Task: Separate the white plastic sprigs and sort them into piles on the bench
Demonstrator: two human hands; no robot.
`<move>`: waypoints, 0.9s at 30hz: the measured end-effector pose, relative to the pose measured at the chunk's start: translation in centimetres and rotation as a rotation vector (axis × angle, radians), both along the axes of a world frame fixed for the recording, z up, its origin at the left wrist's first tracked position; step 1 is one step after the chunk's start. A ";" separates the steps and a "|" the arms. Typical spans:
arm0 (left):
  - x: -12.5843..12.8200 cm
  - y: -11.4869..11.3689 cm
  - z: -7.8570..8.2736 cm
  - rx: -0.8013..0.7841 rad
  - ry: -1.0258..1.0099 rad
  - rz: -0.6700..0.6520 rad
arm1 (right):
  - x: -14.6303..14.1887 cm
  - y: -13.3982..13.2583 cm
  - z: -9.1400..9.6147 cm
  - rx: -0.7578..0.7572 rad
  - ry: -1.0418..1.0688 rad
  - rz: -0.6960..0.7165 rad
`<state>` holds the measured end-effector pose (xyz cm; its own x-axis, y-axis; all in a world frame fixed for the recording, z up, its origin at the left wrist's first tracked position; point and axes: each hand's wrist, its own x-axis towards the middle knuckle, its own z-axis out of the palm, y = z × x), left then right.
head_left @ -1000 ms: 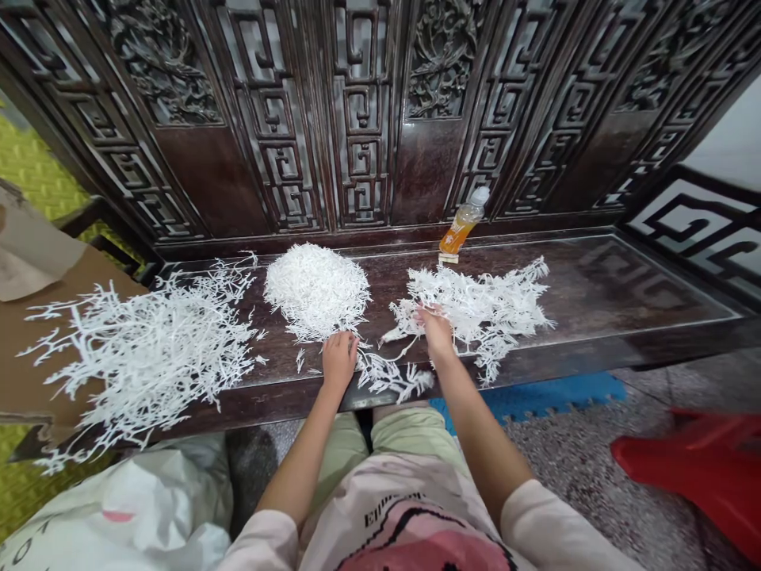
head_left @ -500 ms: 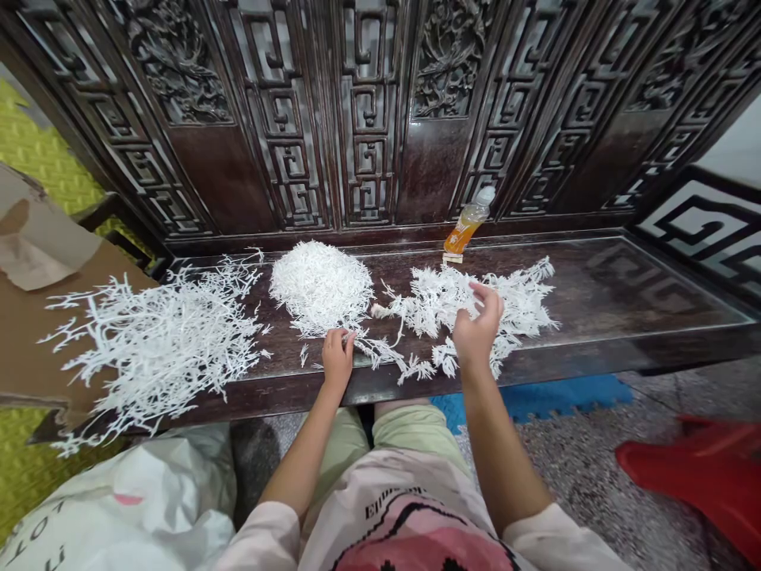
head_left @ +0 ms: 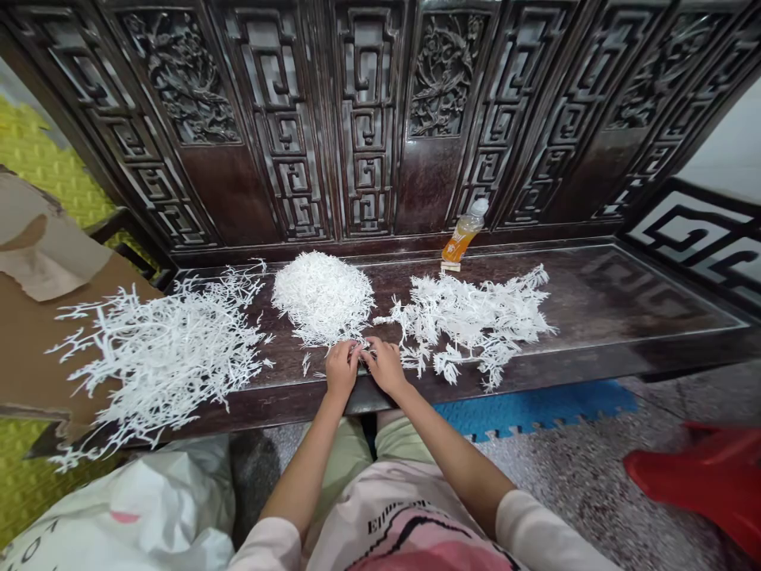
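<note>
Work sits at the near edge of the bench [head_left: 606, 289], where the left hand [head_left: 341, 371] and right hand [head_left: 386, 366] come together, fingers bent, tips nearly meeting. Both look set to pinch, yet whatever lies between the tips is too small and hidden to make out, so I cannot tell whether either has a grip.

Taking the hands as the clock's centre, the pile [head_left: 323, 300] of short white pieces rises at eleven o'clock, its near side just beside the fingertips. At between two and three spreads a tufted white clump [head_left: 476, 313], with a frond [head_left: 416, 358] of it just past the right hand at three. At nine, well apart, lies a heap [head_left: 172, 349] of bare, branching white stalks, partly over cardboard [head_left: 29, 349]. One loose bit [head_left: 305, 363] rests near the left hand, also at nine. A bottle [head_left: 462, 235] stands off at one o'clock, tilted in the view.

My judgement: the step in hand is fine fingertip work on a small white piece, perhaps parting tufts from a stem. Next, that calls for a steady hold with the left and a light, short pull with the right, kept low and close to the pile so that freed pieces stay at eleven and the frond at three does not snag.
</note>
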<state>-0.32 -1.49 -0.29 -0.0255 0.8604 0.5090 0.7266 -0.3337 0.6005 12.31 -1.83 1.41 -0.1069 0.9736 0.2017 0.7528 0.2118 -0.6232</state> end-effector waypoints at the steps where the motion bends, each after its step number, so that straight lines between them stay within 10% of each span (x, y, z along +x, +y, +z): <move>1: 0.0 0.1 0.0 -0.015 0.015 0.000 | 0.2 0.2 -0.2 0.014 0.022 -0.001; 27: 0.3 0.1 1.4 -0.123 0.228 -0.203 | 1.2 0.7 -0.5 0.018 -0.052 0.188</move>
<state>-0.02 -1.40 1.13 0.2552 0.8917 0.3739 0.7734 -0.4204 0.4746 13.56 -1.13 0.86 -0.2973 0.9318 0.2081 0.7297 0.3623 -0.5798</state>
